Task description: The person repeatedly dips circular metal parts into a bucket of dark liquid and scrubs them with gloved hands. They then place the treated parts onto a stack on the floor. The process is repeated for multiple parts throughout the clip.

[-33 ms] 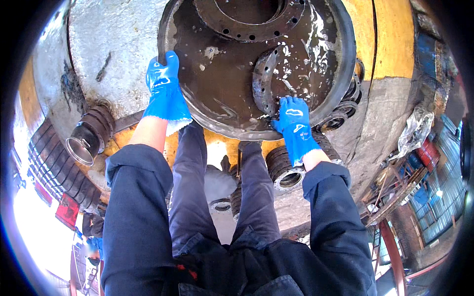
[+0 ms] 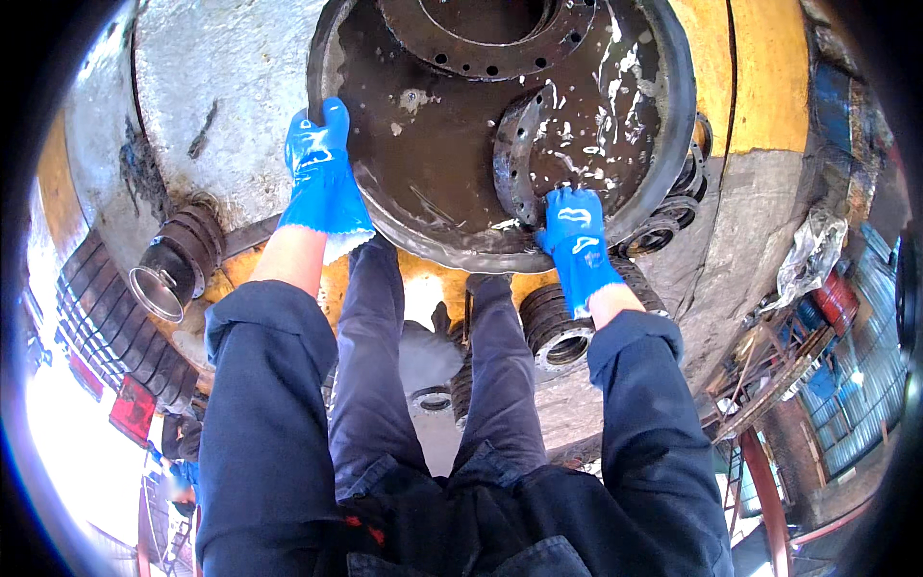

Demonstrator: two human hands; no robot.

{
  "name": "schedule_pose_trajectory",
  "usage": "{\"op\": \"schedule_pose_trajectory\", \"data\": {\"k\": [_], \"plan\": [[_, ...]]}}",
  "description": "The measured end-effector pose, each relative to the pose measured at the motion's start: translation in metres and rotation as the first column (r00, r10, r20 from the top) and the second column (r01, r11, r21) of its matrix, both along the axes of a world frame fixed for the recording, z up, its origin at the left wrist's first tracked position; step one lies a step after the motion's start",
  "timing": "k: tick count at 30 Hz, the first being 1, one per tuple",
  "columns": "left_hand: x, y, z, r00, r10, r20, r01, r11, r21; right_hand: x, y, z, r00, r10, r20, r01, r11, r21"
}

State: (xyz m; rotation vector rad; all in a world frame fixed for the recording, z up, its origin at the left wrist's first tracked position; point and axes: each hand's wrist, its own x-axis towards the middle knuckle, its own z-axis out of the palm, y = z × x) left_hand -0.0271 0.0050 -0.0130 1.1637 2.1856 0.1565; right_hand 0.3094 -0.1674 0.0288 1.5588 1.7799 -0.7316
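A wide, round metal basin [image 2: 673,115] with dark, wet liquid lies in front of me. My left hand [image 2: 317,154], in a blue rubber glove, is closed over its left rim with the thumb upright. In the liquid, a dark flange ring [image 2: 514,159] with bolt holes shows only as a curved, tilted section; the rest is under the surface. My right hand [image 2: 574,216], in a matching glove, is closed at the near end of this flange, its fingertips partly hidden. A bigger flange [image 2: 490,67] lies at the basin's far side. White suds float near the right hand.
Stacked metal rings [image 2: 558,332] stand below the basin near my right leg. Several more rings [image 2: 673,207] lean along its right side. A cylindrical flanged part [image 2: 173,260] sits at the left. Crumpled clear plastic [image 2: 812,250] and a red drum [image 2: 835,298] are far right.
My right hand and the flange have shifted very slightly to the right, and the suds have moved on the liquid. The left hand has stayed in place.
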Motion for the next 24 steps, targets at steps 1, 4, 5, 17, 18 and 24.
{"op": "schedule_pose_trajectory", "data": {"k": [1, 4, 5, 17, 18, 24], "plan": [[0.011, 0.001, 0.001, 1.0, -0.013, 0.025, 0.013, 1.0, -0.011, 0.014, -0.011, -0.022, 0.997, 0.015, 0.074, -0.019, 0.998, 0.061], [0.012, 0.0, 0.004, 0.994, -0.044, 0.1, 0.047, 0.999, -0.026, 0.033, -0.023, -0.046, 0.997, 0.017, 0.069, -0.019, 1.0, 0.024], [0.009, 0.0, 0.001, 0.997, -0.042, 0.067, 0.043, 0.999, -0.001, 0.029, -0.024, -0.05, 0.998, 0.001, 0.059, -0.004, 0.999, 0.042], [0.01, 0.0, 0.002, 0.996, -0.004, 0.088, 0.002, 1.0, 0.017, -0.007, 0.065, 0.03, 0.656, -0.745, -0.124, 0.708, 0.664, -0.241], [0.01, 0.001, 0.001, 0.996, 0.009, 0.092, -0.01, 1.0, 0.007, -0.01, 0.07, 0.042, 0.631, -0.752, -0.19, 0.757, 0.65, -0.062], [0.02, -0.001, 0.012, 0.996, 0.011, 0.084, -0.013, 1.0, 0.024, 0.043, 0.073, 0.042, 0.375, -0.744, -0.553, 0.854, 0.509, -0.105]]}}
